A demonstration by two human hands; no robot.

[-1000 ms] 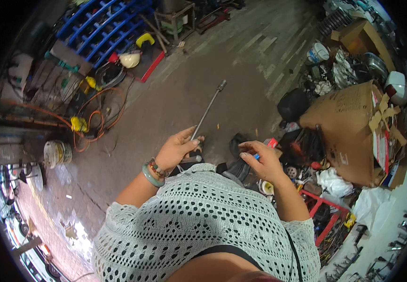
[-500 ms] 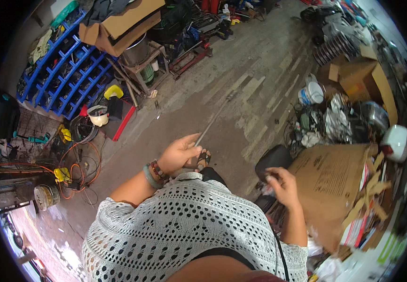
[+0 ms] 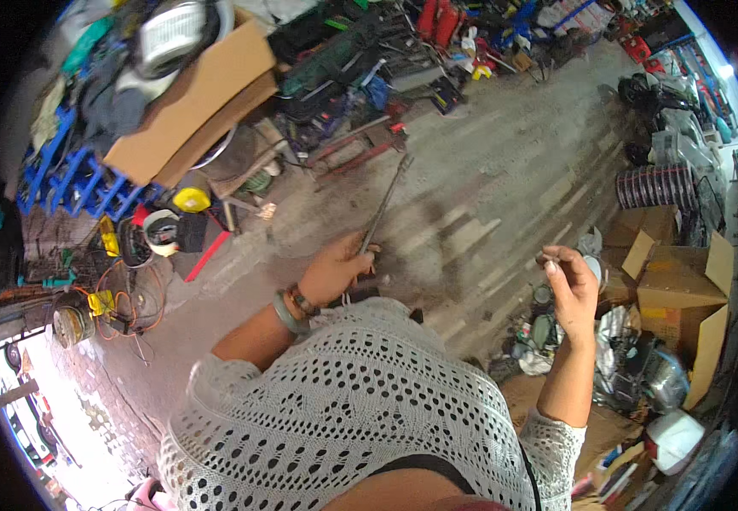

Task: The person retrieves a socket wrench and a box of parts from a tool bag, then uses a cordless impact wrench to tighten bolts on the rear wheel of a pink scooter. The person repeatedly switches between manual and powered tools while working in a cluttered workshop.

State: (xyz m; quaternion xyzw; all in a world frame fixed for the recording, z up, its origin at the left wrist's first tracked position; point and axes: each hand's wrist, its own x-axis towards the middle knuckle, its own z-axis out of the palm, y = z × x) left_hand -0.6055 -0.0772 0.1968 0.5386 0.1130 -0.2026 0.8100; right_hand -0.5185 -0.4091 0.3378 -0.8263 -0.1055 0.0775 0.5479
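Observation:
A long, thin metal rod [image 3: 386, 201] with a thicker end sticks up at a slant from my left hand [image 3: 339, 268], whose fingers are wrapped round its lower part. My right hand [image 3: 572, 285] is raised apart from it on the right, fingertips and thumb curled together around something small that I cannot make out. Both forearms come out of white openwork sleeves.
Blue plastic racking [image 3: 88, 183] and a cardboard box [image 3: 190, 111] stand at the upper left, with orange cable [image 3: 135, 311] below. Tools and clutter [image 3: 369, 68] line the far side. Open cartons [image 3: 671, 281] and a white container [image 3: 674, 441] crowd the right.
The view has advanced along the floor, showing more far-side clutter. My right hand has risen and moved right; my left hand still grips the rod.

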